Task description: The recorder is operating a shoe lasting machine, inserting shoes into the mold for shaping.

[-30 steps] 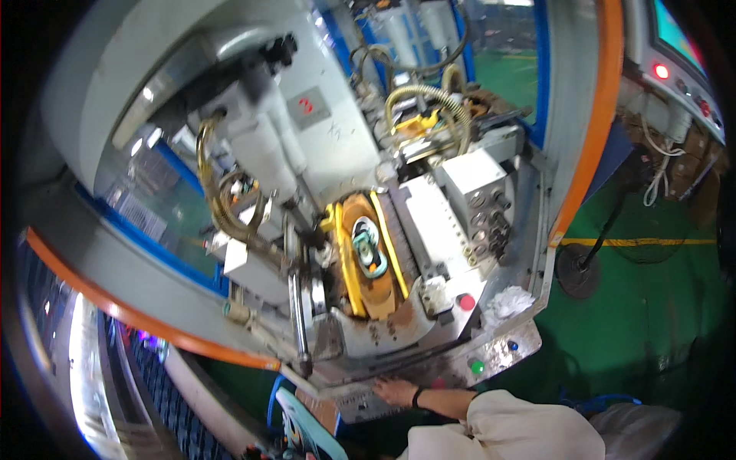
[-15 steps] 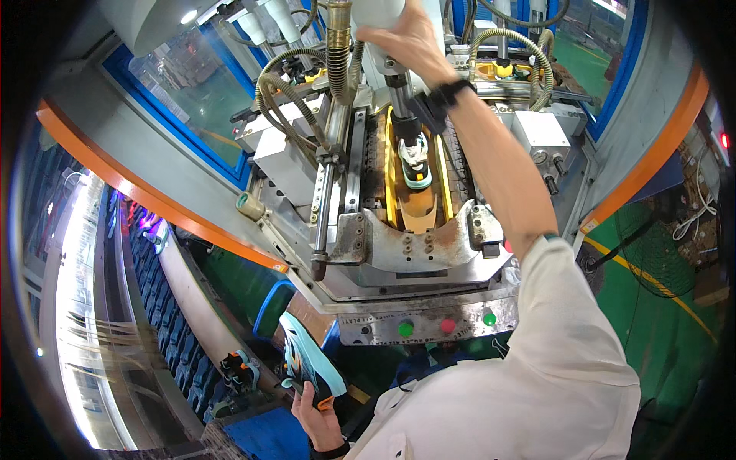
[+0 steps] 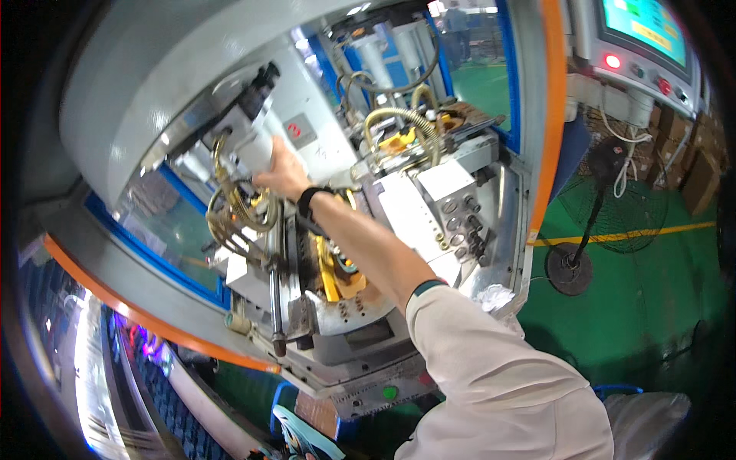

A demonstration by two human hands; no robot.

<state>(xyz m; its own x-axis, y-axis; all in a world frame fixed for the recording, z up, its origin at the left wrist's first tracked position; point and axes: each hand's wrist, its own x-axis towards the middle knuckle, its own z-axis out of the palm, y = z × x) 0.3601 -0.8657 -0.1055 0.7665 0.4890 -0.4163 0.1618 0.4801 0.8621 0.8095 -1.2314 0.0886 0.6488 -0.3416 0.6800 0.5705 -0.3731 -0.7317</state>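
Observation:
My right hand reaches up into the machine and is closed round a white cylinder above the mould bay. Some of its fingers are hidden from view. Below my forearm, a yellow-edged mould sits in the metal press. A shoe in it is mostly covered by my arm, with only a bit of pale blue showing. At the bottom edge, a light-blue and black sports shoe is held in my left hand, of which only a sliver shows.
A control panel with a green button runs along the machine's front. To the left, a conveyor passes. On the right stand a lit screen, a floor fan and cardboard boxes. A second mould station lies behind.
The view has swung to the right and tilted, bringing the screen and fan in. My right hand stays on the white cylinder. The shoe in my left hand now sits at the bottom edge.

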